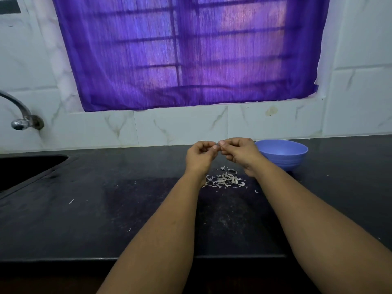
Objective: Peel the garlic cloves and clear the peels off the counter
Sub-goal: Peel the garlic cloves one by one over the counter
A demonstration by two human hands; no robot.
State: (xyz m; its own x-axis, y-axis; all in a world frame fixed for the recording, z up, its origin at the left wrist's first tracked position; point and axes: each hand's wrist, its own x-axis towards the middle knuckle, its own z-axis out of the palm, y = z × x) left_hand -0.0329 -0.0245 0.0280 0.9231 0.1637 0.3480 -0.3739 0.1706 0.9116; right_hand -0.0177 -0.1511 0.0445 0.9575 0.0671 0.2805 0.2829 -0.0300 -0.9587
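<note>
Both hands are raised above the black counter (pixel 127 209), fingertips meeting. My left hand (pixel 200 155) and my right hand (pixel 239 154) pinch a small garlic clove (pixel 218 143) between them; the clove is mostly hidden by the fingers. A pile of pale garlic peels (pixel 224 180) lies on the counter just below the hands. A blue bowl (pixel 283 154) stands to the right of my right hand, its inside partly hidden.
A dark sink (pixel 25 168) is set into the counter at the left, with a metal tap (pixel 20 115) on the tiled wall above it. A few stray peel bits (pixel 71 201) lie scattered on the counter. A purple curtain (pixel 186 52) covers the window.
</note>
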